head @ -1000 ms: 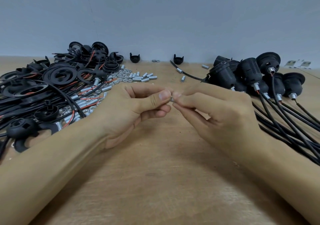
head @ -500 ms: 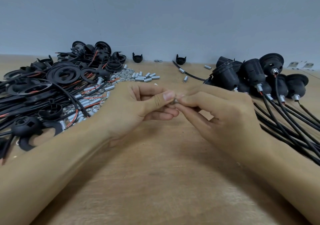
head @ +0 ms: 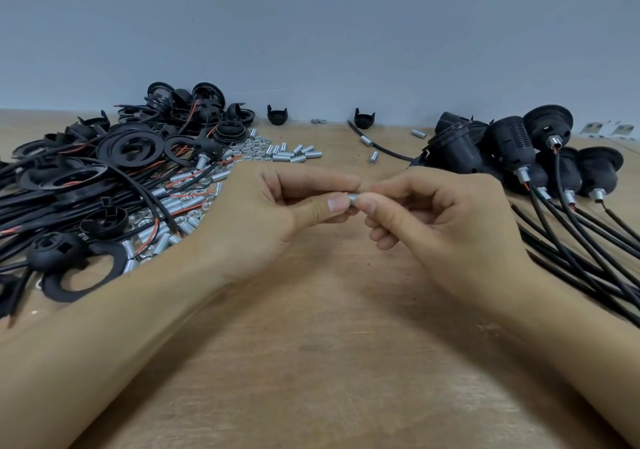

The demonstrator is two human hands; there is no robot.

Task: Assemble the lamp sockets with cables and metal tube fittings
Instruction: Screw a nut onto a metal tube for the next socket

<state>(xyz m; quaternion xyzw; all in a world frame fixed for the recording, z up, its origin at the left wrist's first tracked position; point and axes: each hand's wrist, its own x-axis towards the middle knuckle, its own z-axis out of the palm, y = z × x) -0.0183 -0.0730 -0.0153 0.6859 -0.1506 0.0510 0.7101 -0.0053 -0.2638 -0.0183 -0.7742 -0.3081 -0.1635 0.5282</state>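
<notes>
1. Silver metal tube fitting (head: 352,198) sits pinched between the fingertips of a person's left hand (head: 277,220) and right hand (head: 446,227), held up over the middle of the wooden table (head: 329,362).
2. Fingers of both hands are curled in; the left thumb and forefinger clamp one end of the fitting, the right thumb and forefinger the other. Whether a nut is also between the fingertips cannot be told.
3. Loose tube fittings (head: 294,154) and nuts (head: 251,145) lie scattered beyond the left hand, beside a tangle of unassembled cables and socket parts (head: 86,185).
4. Finished sockets (head: 512,150) with cables attached are stacked to the right, well apart from the hands.
5. Risk, as a judgement: the piece is small and smooth, so a slackened pinch or a misaligned twist could drop it into the parts on the table, or cross its thread.
</notes>
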